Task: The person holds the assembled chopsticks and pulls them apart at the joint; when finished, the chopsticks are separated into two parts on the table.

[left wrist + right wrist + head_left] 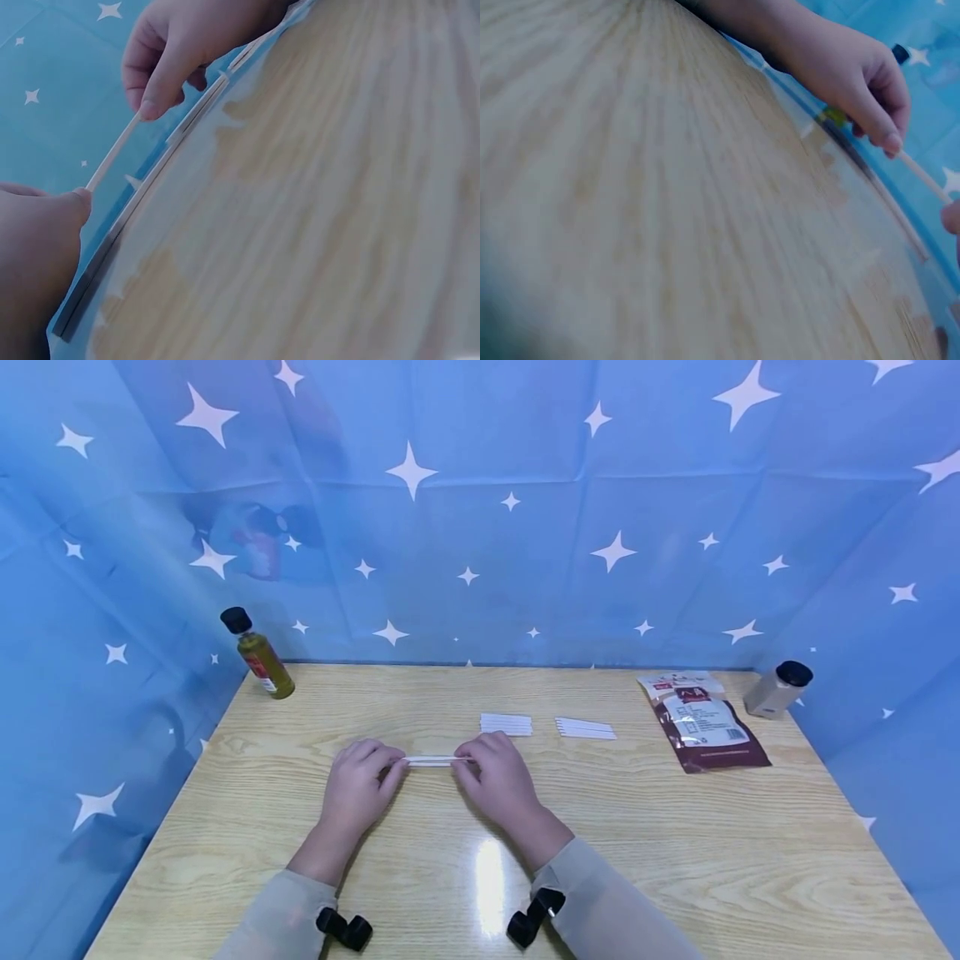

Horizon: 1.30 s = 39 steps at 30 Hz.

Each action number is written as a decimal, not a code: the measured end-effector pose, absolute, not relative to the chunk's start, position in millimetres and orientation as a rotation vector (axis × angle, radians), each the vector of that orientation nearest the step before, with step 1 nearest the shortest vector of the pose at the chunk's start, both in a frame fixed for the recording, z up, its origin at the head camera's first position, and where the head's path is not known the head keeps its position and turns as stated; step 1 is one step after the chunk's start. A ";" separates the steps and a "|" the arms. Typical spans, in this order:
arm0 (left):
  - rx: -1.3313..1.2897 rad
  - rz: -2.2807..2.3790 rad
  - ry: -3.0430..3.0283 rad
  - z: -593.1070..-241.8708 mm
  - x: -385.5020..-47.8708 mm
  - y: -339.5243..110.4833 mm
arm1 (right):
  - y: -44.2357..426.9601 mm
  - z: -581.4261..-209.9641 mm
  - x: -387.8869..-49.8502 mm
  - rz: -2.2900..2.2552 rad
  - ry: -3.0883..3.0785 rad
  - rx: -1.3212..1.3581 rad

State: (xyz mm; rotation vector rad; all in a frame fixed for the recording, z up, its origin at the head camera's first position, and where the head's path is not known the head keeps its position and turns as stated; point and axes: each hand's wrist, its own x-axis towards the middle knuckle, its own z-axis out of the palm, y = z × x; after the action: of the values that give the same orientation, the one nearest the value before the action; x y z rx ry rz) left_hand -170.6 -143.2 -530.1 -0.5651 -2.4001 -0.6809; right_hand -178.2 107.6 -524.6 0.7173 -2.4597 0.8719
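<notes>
Both hands hold a thin white stick [114, 154] stretched level between them, just above the table. My left hand [362, 783] pinches its left end between thumb and fingers. At the other end, my right hand [498, 777] pinches it the same way. In the head view a second pale line shows just beside the stick; whether it is another stick cannot be told. Beyond the right hand lies a row of white sticks [506, 724], side by side on the table. Another similar row of white sticks [585, 728] lies to its right.
On the wooden table [675, 860], a green-brown bottle with a black cap [266, 664] stands at the back left. A maroon and white packet [705, 722] lies at the right, with a black-lidded jar [777, 690] behind it. A blue star-patterned curtain [480, 527] hangs behind.
</notes>
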 end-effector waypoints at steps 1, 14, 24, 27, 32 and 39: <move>-0.571 -0.682 -2.393 -529.8 -170.7 -142.1 | 108.3 -524.7 -178.2 0.880 -2.462 0.715; -0.611 -0.681 -2.380 -530.6 -175.1 -127.1 | 116.1 -524.2 -177.0 0.843 -2.403 0.720; -0.621 -0.662 -2.430 -532.0 -173.9 -102.1 | 134.4 -523.9 -173.6 0.853 -2.452 0.621; -0.613 -0.650 -2.455 -532.1 -173.7 -95.1 | 140.4 -522.7 -173.0 0.867 -2.445 0.621; -0.625 -0.642 -2.459 -531.9 -173.7 -83.9 | 151.8 -521.8 -170.9 0.876 -2.440 0.623; -0.667 -0.658 -2.427 -530.1 -175.6 -67.4 | 169.9 -524.5 -168.4 0.856 -2.401 0.638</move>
State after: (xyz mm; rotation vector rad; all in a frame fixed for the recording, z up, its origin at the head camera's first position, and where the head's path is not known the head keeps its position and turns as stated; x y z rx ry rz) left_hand -175.6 -67.4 -530.1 -0.6669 -2.4272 -0.6579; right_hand -168.4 169.9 -524.5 0.6383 -2.4011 0.8561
